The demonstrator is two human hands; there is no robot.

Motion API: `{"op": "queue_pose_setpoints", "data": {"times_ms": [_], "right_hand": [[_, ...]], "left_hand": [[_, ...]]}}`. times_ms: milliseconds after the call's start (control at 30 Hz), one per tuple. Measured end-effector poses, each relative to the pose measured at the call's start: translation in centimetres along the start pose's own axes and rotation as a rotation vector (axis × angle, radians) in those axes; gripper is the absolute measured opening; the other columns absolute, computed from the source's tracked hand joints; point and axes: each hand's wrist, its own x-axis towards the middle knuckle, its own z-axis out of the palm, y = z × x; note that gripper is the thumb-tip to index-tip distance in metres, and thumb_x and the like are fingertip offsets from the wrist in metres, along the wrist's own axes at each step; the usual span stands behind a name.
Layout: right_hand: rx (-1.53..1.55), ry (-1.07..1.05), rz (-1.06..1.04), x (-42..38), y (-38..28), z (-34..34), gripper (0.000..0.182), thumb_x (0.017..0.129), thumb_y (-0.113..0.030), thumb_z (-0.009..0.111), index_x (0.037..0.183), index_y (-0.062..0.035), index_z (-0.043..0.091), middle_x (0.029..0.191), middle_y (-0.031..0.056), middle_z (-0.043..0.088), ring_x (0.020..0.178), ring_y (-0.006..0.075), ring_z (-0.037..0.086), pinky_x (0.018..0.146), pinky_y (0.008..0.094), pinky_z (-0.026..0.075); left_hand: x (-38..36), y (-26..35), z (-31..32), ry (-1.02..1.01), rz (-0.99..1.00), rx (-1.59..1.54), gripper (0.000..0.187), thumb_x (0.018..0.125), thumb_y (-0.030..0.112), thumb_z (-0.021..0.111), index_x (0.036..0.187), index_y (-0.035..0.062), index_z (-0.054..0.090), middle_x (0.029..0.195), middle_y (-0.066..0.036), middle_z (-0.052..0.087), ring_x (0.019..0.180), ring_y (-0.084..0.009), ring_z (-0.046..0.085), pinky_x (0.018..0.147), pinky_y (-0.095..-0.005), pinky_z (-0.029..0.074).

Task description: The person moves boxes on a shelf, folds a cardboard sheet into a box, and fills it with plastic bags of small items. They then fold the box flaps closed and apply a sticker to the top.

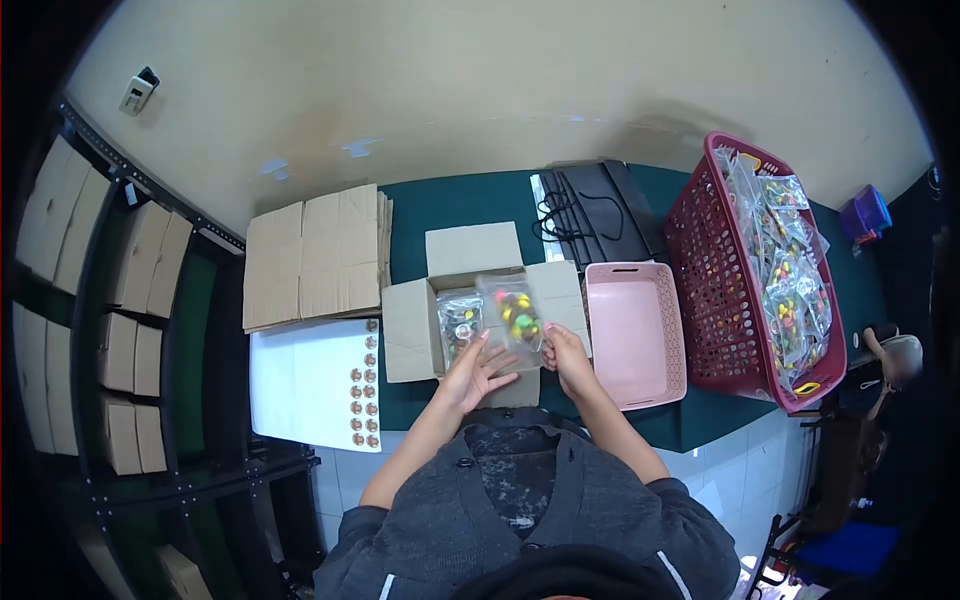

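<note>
My right hand point(567, 360) pinches the edge of a clear plastic bag of colourful candies point(518, 315), held tilted over an open cardboard box point(433, 335). My left hand point(475, 374) is at the bag's lower left side, its fingers spread; the clear plastic overlaps some fingertips. Inside the box, at the left, lies another clear bag of candies point(461, 306) with a round sticker on it. The box flaps are folded outward.
Right of the box stands a pink basket point(634, 390), then a tall maroon basket point(715, 300) heaped with candy bags. Flattened cardboard boxes point(310, 255) and a sheet of round stickers point(310, 385) are at left. A black bag point(600, 215) lies behind; shelves point(155, 390) hold boxes.
</note>
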Motion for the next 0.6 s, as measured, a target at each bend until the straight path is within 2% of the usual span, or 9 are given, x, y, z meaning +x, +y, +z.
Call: {"op": "queue_pose_setpoints", "data": {"times_ms": [67, 133, 167, 200, 267, 333, 367, 533, 600], "right_hand": [[-0.091, -0.042, 0.104, -0.6, 0.2, 0.1, 0.024, 0.094, -0.028, 0.047, 0.079, -0.0100, 0.050, 0.055, -0.0059, 0.039, 0.046, 0.0035, 0.034, 0.043, 0.0189, 0.028], [-0.108, -0.078, 0.204, -1.2, 0.1, 0.2, 0.023, 0.094, -0.027, 0.048, 0.079, -0.0103, 0.049, 0.056, -0.0054, 0.040, 0.046, 0.0040, 0.035, 0.043, 0.0188, 0.027], [-0.043, -0.060, 0.050, -0.6, 0.7, -0.4, 0.024, 0.094, -0.029, 0.048, 0.077, -0.0106, 0.048, 0.056, -0.0054, 0.039, 0.047, 0.0045, 0.035, 0.044, 0.0194, 0.028], [-0.049, -0.060, 0.052, -0.8, 0.5, -0.4, 0.024, 0.094, -0.029, 0.048, 0.077, -0.0106, 0.048, 0.056, -0.0054, 0.039, 0.047, 0.0045, 0.035, 0.044, 0.0194, 0.028], [-0.256, -0.347, 0.171, -1.6, 0.2, 0.1, 0.027, 0.095, -0.029, 0.047, 0.076, -0.0105, 0.047, 0.057, -0.0049, 0.040, 0.048, 0.0052, 0.035, 0.045, 0.0196, 0.028], [-0.245, -0.353, 0.141, -1.6, 0.7, 0.5, 0.030, 0.095, -0.031, 0.046, 0.073, -0.0105, 0.046, 0.058, -0.0044, 0.040, 0.048, 0.0055, 0.035, 0.045, 0.0198, 0.029], [-0.220, -0.319, 0.141, -1.2, 1.0, 0.4, 0.031, 0.095, -0.032, 0.047, 0.073, -0.0103, 0.046, 0.057, -0.0041, 0.040, 0.048, 0.0058, 0.035, 0.045, 0.0202, 0.030], [-0.200, -0.257, 0.195, -1.0, 1.2, 0.6, 0.035, 0.094, -0.036, 0.048, 0.073, -0.0077, 0.048, 0.059, -0.0014, 0.046, 0.049, 0.0072, 0.041, 0.047, 0.0209, 0.035], [-0.371, -0.230, 0.332, -1.2, 0.5, 1.1, 0.037, 0.093, -0.036, 0.049, 0.075, -0.0046, 0.053, 0.063, 0.0026, 0.052, 0.052, 0.0089, 0.048, 0.049, 0.0214, 0.039]], "left_hand": [[0.0, -0.1, -0.2, -0.050, -0.111, -0.089, 0.057, 0.087, 0.038, 0.058, 0.131, 0.0119, 0.033, 0.124, -0.016, 0.042, 0.116, -0.0299, 0.047, 0.093, -0.0539, 0.042], [-0.1, 0.3, -0.1, -0.002, -0.120, -0.049, 0.062, 0.086, 0.042, 0.058, 0.133, 0.0126, 0.031, 0.126, -0.017, 0.042, 0.115, -0.0303, 0.047, 0.094, -0.0548, 0.042], [0.0, 0.3, -0.3, 0.023, -0.114, -0.053, 0.062, 0.087, 0.044, 0.056, 0.133, 0.0107, 0.031, 0.123, -0.015, 0.044, 0.115, -0.0286, 0.048, 0.093, -0.0536, 0.043], [-0.1, 0.3, -0.5, 0.050, -0.111, -0.060, 0.062, 0.088, 0.046, 0.053, 0.133, 0.0088, 0.031, 0.121, -0.013, 0.047, 0.114, -0.0269, 0.050, 0.093, -0.0524, 0.043], [-0.3, 0.6, -0.5, -0.048, -0.101, -0.077, 0.056, 0.089, 0.040, 0.053, 0.130, 0.0063, 0.035, 0.121, -0.013, 0.048, 0.112, -0.0262, 0.052, 0.091, -0.0493, 0.046], [0.1, 0.4, -0.9, -0.132, -0.104, 0.016, 0.046, 0.089, 0.027, 0.058, 0.127, 0.0105, 0.037, 0.120, -0.012, 0.049, 0.108, -0.0261, 0.054, 0.088, -0.0450, 0.049], [-0.2, -0.1, -0.8, -0.034, -0.101, 0.047, 0.042, 0.088, 0.019, 0.059, 0.125, 0.0102, 0.040, 0.115, -0.010, 0.053, 0.102, -0.0232, 0.058, 0.080, -0.0412, 0.053], [-0.4, -0.6, -1.5, 0.032, 0.051, 0.173, 0.040, 0.089, 0.016, 0.058, 0.124, 0.0055, 0.042, 0.111, -0.010, 0.055, 0.100, -0.0220, 0.059, 0.083, -0.0378, 0.052], [-0.4, -0.5, -1.3, 0.074, 0.078, 0.216, 0.039, 0.089, 0.015, 0.058, 0.123, 0.0052, 0.042, 0.109, -0.009, 0.057, 0.099, -0.0215, 0.060, 0.083, -0.0369, 0.053]]}}
